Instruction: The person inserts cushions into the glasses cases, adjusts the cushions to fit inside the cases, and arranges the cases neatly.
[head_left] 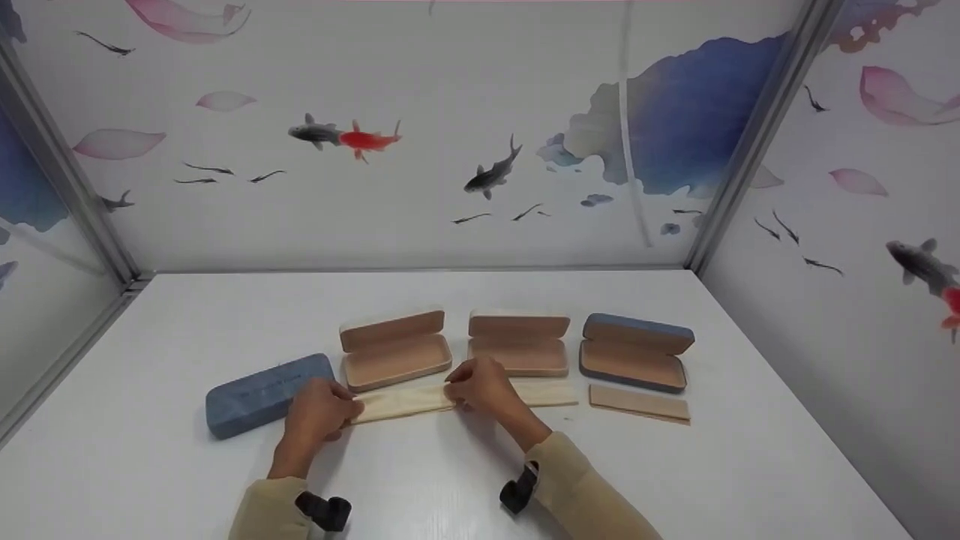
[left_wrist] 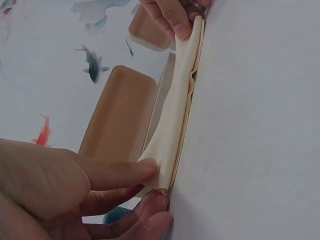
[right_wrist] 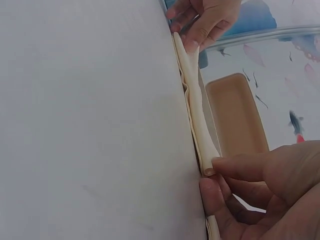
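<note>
A folded cream cloth [head_left: 405,403] lies stretched between both hands as a long narrow strip. My left hand [head_left: 319,414] pinches its left end between thumb and fingers, beside a closed blue glasses case [head_left: 262,394]. With thumb and fingertips my right hand [head_left: 484,386] pinches the other end. The layered, slightly wavy edge of the cloth [left_wrist: 175,120] shows in the left wrist view. Behind the cloth stands an open glasses case [head_left: 397,360] with a tan lining. Another folded cream cloth [head_left: 551,394] reaches out to the right from behind the right hand.
A second open light-coloured case [head_left: 519,356] stands behind the right hand, partly hidden by it. Farther right is an open blue case [head_left: 634,364], with a folded tan cloth [head_left: 639,405] in front. Printed panels border the white table [head_left: 750,465].
</note>
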